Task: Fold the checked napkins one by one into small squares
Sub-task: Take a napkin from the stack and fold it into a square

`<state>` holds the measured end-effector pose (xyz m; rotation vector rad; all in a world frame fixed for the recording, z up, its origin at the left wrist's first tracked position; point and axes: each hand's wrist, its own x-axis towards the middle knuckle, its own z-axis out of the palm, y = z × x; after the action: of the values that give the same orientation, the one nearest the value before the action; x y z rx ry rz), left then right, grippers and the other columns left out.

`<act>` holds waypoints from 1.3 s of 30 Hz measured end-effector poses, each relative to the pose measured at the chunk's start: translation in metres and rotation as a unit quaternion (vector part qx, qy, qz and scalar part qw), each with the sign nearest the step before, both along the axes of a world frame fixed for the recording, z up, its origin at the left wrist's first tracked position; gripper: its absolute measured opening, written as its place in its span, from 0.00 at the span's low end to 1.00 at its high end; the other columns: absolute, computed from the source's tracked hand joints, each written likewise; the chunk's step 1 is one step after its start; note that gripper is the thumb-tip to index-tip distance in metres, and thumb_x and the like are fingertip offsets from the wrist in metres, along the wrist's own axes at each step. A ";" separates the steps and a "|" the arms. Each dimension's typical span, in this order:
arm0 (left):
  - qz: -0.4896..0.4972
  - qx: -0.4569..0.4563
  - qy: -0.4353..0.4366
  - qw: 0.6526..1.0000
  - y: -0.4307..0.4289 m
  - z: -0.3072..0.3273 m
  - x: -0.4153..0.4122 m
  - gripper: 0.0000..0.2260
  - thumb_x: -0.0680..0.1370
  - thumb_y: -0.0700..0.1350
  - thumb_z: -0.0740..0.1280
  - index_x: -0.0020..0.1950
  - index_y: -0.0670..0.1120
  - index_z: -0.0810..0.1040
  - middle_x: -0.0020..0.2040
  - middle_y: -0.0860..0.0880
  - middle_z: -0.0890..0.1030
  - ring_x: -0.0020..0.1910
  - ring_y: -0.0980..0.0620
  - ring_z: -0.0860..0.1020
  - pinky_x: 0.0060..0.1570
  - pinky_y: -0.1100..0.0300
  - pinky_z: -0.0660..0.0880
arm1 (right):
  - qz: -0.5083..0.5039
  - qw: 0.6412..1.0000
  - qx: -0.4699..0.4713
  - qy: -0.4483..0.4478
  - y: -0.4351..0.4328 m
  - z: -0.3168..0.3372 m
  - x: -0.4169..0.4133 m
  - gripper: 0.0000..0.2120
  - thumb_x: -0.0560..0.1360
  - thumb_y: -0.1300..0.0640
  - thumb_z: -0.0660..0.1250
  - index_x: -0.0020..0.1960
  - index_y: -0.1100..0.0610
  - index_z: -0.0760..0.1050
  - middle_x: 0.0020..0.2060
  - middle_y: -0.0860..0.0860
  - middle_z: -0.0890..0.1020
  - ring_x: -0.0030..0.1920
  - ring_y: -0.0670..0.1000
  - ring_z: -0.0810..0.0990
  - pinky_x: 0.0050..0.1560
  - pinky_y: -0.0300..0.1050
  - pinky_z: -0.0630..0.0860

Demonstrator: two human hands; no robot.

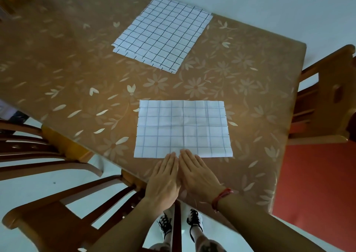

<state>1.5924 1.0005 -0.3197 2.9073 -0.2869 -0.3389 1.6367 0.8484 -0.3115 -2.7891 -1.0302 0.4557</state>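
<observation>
Floral tablecloth [81, 74], wooden chairs [327, 101]

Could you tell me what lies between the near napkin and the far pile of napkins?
Only bare flowered tablecloth between near napkin and far pile, per the head view.

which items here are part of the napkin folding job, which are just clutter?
Job:
- near napkin, spread flat, both hands' fingertips on its near edge
- far stack of checked napkins
- left hand
- right hand
- table, the work surface

Not part of it:
- chair on the right
- chairs on the left
- red wrist string
</observation>
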 end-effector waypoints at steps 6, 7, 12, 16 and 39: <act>0.042 0.017 0.005 0.999 0.010 -0.002 0.000 0.28 0.78 0.53 0.51 0.72 0.38 0.67 0.72 0.40 0.68 0.71 0.44 0.68 0.65 0.46 0.71 | -0.013 1.000 -0.001 0.018 0.011 0.002 0.001 0.30 0.82 0.48 0.38 0.72 0.65 0.64 0.71 0.61 0.66 0.72 0.59 0.64 0.66 0.58 0.69; 0.051 0.021 0.003 0.998 0.013 -0.003 0.000 0.28 0.78 0.53 0.51 0.72 0.38 0.67 0.73 0.40 0.67 0.72 0.44 0.68 0.66 0.46 0.70 | -0.015 1.000 -0.002 0.020 0.011 0.001 0.000 0.33 0.81 0.47 0.35 0.72 0.66 0.63 0.72 0.62 0.65 0.73 0.59 0.63 0.68 0.59 0.67; 0.091 0.050 0.001 0.995 0.034 -0.006 -0.003 0.27 0.79 0.52 0.57 0.73 0.36 0.65 0.74 0.38 0.65 0.73 0.42 0.65 0.68 0.45 0.67 | -0.038 0.998 -0.033 0.030 0.000 -0.005 0.000 0.31 0.78 0.47 0.46 0.73 0.66 0.62 0.74 0.61 0.61 0.74 0.58 0.59 0.68 0.58 0.67; 0.121 0.077 0.017 0.989 0.047 -0.004 -0.006 0.30 0.78 0.50 0.63 0.74 0.36 0.61 0.75 0.36 0.61 0.74 0.40 0.61 0.71 0.44 0.62 | -0.074 0.996 -0.054 0.024 -0.026 -0.005 -0.002 0.30 0.80 0.46 0.46 0.75 0.64 0.58 0.75 0.60 0.57 0.75 0.59 0.56 0.70 0.61 0.63; 0.134 0.015 0.014 0.991 0.033 0.006 0.014 0.28 0.79 0.50 0.62 0.75 0.37 0.62 0.76 0.38 0.60 0.76 0.41 0.59 0.73 0.46 0.60 | -0.333 0.935 0.078 0.095 -0.090 0.019 0.035 0.15 0.74 0.49 0.59 0.57 0.56 0.72 0.57 0.51 0.74 0.60 0.55 0.72 0.61 0.47 0.69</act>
<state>1.6060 1.0338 -0.3139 2.9171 0.1134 -0.3407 1.6713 0.7583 -0.2924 -2.6570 -0.0461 0.5002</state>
